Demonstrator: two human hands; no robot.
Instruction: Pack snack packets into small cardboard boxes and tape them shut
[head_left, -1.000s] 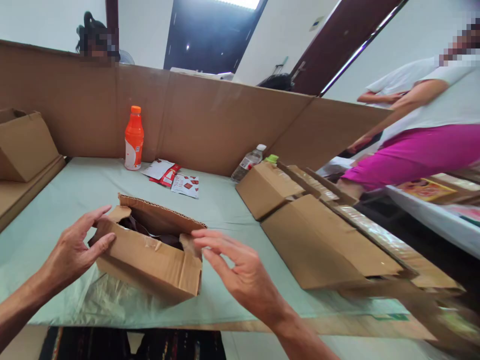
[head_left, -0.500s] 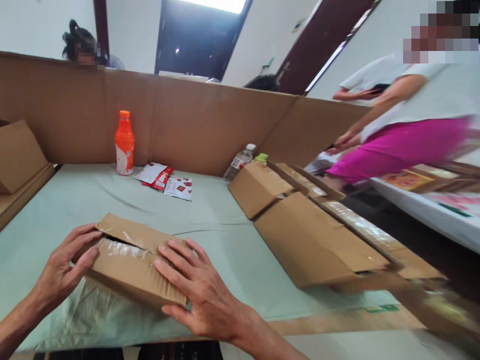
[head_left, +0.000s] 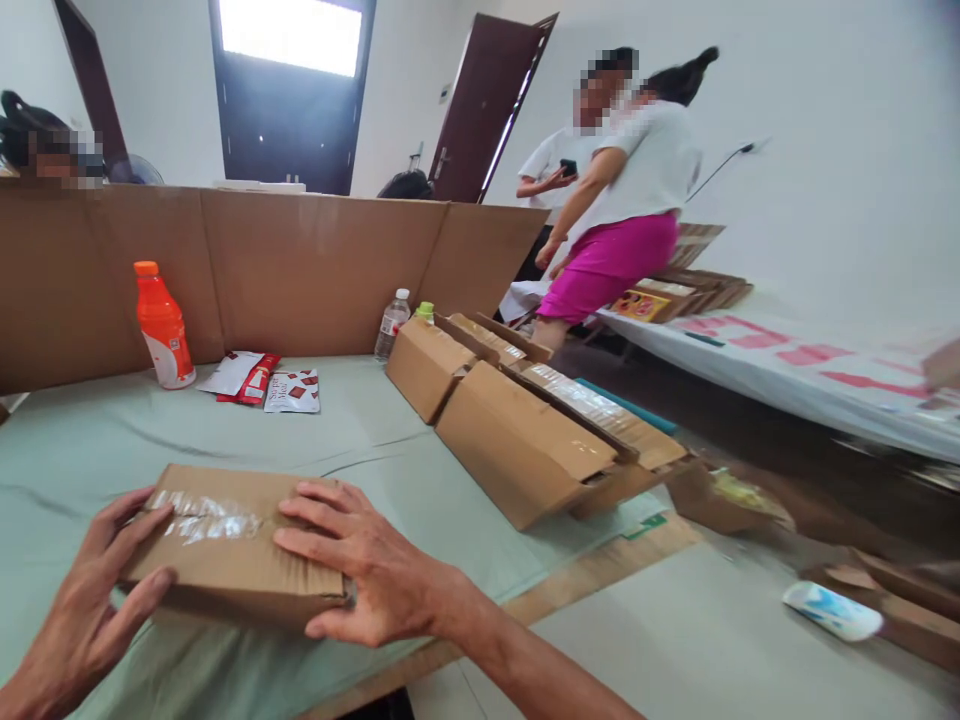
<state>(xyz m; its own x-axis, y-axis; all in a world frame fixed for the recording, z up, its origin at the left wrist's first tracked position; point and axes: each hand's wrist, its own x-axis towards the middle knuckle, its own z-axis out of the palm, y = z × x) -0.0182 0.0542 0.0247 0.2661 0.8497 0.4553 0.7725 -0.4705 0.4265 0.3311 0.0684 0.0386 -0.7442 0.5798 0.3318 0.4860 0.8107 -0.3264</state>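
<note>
A small cardboard box (head_left: 225,560) lies on the light green cloth (head_left: 360,455) in front of me. Shiny clear tape runs along the middle of its top, where the flaps meet. My left hand (head_left: 112,575) grips the left end, fingers on the top edge and thumb on the front side. Over the right end lies my right hand (head_left: 360,560), its fingers spread on top and the thumb at the near corner. The underside of the box is hidden.
An orange bottle (head_left: 163,325), snack packets (head_left: 292,391) and a clear water bottle (head_left: 392,325) stand or lie towards the cardboard wall (head_left: 322,240). Several cardboard boxes (head_left: 525,440) line the right edge. Two people (head_left: 622,200) are beyond, and a white cylinder (head_left: 832,611) lies at lower right.
The dark gap between the box's top flaps has closed. Both hands stay on the box, which now sits flatter. My view has swung to the right, showing more of the room.
</note>
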